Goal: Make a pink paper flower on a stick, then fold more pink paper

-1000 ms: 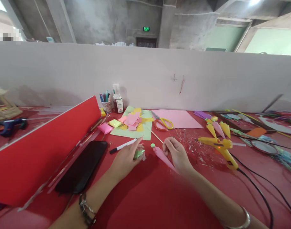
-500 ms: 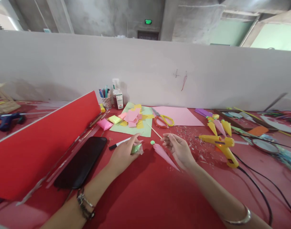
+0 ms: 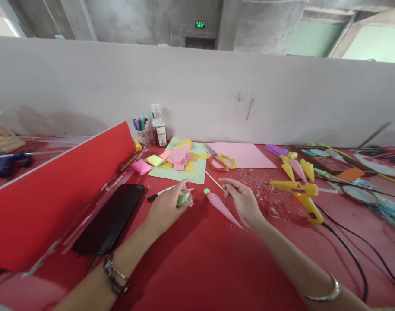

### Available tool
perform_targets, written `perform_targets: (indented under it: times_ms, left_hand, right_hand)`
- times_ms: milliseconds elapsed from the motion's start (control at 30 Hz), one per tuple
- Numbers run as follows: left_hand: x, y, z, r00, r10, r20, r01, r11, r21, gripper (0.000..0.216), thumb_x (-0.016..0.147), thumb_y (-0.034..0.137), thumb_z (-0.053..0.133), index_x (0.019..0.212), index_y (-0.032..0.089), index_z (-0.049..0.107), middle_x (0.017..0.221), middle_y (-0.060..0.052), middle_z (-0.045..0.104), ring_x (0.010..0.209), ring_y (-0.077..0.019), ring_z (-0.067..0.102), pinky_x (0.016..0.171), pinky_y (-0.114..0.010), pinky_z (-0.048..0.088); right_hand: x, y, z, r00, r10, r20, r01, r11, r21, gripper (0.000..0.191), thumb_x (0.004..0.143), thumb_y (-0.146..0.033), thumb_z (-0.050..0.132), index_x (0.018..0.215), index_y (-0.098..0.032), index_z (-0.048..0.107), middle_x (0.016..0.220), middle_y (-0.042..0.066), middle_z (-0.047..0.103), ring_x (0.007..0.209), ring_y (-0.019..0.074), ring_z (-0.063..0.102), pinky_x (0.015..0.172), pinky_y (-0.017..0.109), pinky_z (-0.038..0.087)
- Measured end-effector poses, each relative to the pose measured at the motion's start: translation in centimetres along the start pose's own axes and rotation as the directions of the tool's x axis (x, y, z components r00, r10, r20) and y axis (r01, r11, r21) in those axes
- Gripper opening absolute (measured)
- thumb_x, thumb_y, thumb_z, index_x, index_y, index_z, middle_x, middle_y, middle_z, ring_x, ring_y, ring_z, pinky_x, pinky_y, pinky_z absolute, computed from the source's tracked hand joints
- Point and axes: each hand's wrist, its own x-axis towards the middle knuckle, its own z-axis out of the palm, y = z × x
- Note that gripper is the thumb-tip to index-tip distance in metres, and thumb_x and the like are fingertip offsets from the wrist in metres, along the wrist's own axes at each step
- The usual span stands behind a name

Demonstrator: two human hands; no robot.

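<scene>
My left hand (image 3: pixel 166 207) is closed around a small clear packet of green clay (image 3: pixel 183 199). With its fingers pinched, my right hand (image 3: pixel 244 201) holds the near end of a thin wooden stick (image 3: pixel 213 178), which points away to the left over the green paper. Between the two hands a narrow pink paper cone (image 3: pixel 223 208) lies on the red table, a green clay ball (image 3: pixel 206 191) at its wide end. A marker pen (image 3: pixel 156 195) lies behind my left hand, partly hidden by it.
A yellow glue gun (image 3: pixel 301 196) with a black cord lies at right, beside scattered scraps. Scissors (image 3: pixel 221 160) and pink slips (image 3: pixel 180 156) lie at the back. A black phone (image 3: pixel 109 218) and a red upright board (image 3: pixel 64 190) stand left; finished cones (image 3: pixel 307 170) lie right.
My right fingers have shifted slightly, with the index finger straighter over the stick. My left hand keeps the green packet in nearly the same place. The camera view has tilted slightly.
</scene>
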Motion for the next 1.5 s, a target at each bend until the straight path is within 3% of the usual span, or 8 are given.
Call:
perform_targets:
  times_ms: [200, 400, 500, 633, 767, 900, 1267, 1500]
  left_hand:
    - [0.0, -0.4, 0.4, 1.0, 0.004, -0.027, -0.001, 0.992, 0.128, 0.041, 0.074, 0.021, 0.047, 0.115, 0.02, 0.044, 0.104, -0.005, 0.059, 0.093, -0.0198, 0.057, 0.073, -0.029, 0.045]
    - [-0.3, -0.5, 1.0, 0.977, 0.145, -0.157, -0.109, 0.969, 0.22, 0.041, 0.072, 0.022, 0.051, 0.112, 0.019, 0.046, 0.112, -0.008, 0.05, 0.105, -0.0239, 0.045, 0.087, -0.037, 0.038]
    - [-0.6, 0.2, 0.8, 0.935, 0.277, -0.222, -0.24, 0.954, 0.18, 0.031, 0.075, 0.021, 0.046, 0.107, 0.019, 0.05, 0.106, -0.007, 0.052, 0.1, -0.0213, 0.046, 0.086, -0.036, 0.037]
    - [-1.0, 1.3, 0.8, 0.908, 0.4, -0.128, -0.404, 0.915, -0.008, 0.015, 0.079, 0.022, 0.042, 0.085, 0.017, 0.055, 0.083, -0.003, 0.058, 0.083, -0.0166, 0.05, 0.079, -0.031, 0.04]
    - [-1.2, 2.0, 1.3, 0.963, 0.27, 0.005, -0.266, 0.95, -0.162, 0.016, 0.078, 0.031, 0.046, 0.077, 0.017, 0.055, 0.075, -0.002, 0.058, 0.074, -0.0166, 0.052, 0.071, -0.031, 0.043]
    - [-1.2, 2.3, 1.8, 0.977, 0.189, 0.096, -0.152, 0.941, -0.303, 0.027, 0.074, 0.034, 0.052, 0.094, 0.016, 0.054, 0.094, -0.006, 0.061, 0.085, -0.0199, 0.055, 0.075, -0.033, 0.043]
    - [-1.1, 2.8, 1.8, 1.0, 0.026, 0.017, -0.011, 0.812, -0.583, 0.026, 0.072, 0.033, 0.049, 0.091, 0.015, 0.051, 0.087, -0.005, 0.063, 0.078, -0.0176, 0.058, 0.067, -0.027, 0.046]
    - [-0.8, 2.4, 1.5, 0.985, -0.169, -0.033, 0.09, 0.67, -0.737, 0.023, 0.064, 0.029, 0.045, 0.083, 0.016, 0.049, 0.085, -0.004, 0.061, 0.086, -0.0185, 0.056, 0.075, -0.03, 0.045]
  right_hand:
    - [-0.3, -0.2, -0.1, 0.975, -0.213, 0.06, 0.218, 0.874, -0.435, 0.03, 0.076, -0.036, 0.037, 0.085, -0.017, 0.059, 0.076, 0.003, 0.051, 0.067, 0.0137, 0.049, 0.062, 0.027, 0.038]
    - [-0.8, 0.1, 0.1, 0.957, -0.029, 0.29, 0.238, 0.651, -0.721, 0.026, 0.064, -0.03, 0.059, 0.087, -0.017, 0.059, 0.082, 0.004, 0.052, 0.073, 0.0153, 0.051, 0.066, 0.027, 0.039]
    - [-0.7, -0.1, 0.1, 0.946, -0.016, 0.322, 0.243, 0.695, -0.677, 0.019, 0.068, -0.025, 0.054, 0.083, -0.015, 0.06, 0.077, 0.004, 0.054, 0.07, 0.0146, 0.052, 0.065, 0.026, 0.039]
    - [-0.8, -0.8, 0.4, 0.954, -0.001, 0.3, 0.134, 0.896, -0.424, 0.025, 0.072, -0.032, 0.049, 0.088, -0.014, 0.057, 0.083, 0.005, 0.058, 0.078, 0.0162, 0.054, 0.072, 0.028, 0.04]
    - [-1.8, -1.4, 1.2, 0.931, 0.027, 0.364, 0.025, 0.99, -0.138, 0.032, 0.075, -0.041, 0.043, 0.09, -0.016, 0.055, 0.088, 0.005, 0.059, 0.086, 0.0167, 0.053, 0.077, 0.028, 0.039]
    - [-2.9, -1.3, 2.1, 0.906, 0.005, 0.424, 0.056, 0.99, -0.132, 0.027, 0.076, -0.041, 0.043, 0.082, -0.017, 0.053, 0.076, 0.002, 0.053, 0.071, 0.013, 0.05, 0.067, 0.025, 0.041]
    - [-3.8, -0.7, 2.6, 0.853, -0.243, 0.463, 0.323, 0.941, -0.101, 0.038, 0.08, -0.028, 0.041, 0.117, -0.02, 0.043, 0.1, 0.007, 0.045, 0.1, 0.0145, 0.045, 0.093, 0.03, 0.035]
    - [-3.3, -0.8, 2.4, 0.892, -0.208, 0.401, 0.289, 0.945, -0.153, 0.034, 0.08, -0.024, 0.038, 0.11, -0.017, 0.053, 0.086, 0.005, 0.048, 0.081, 0.013, 0.05, 0.076, 0.027, 0.043]
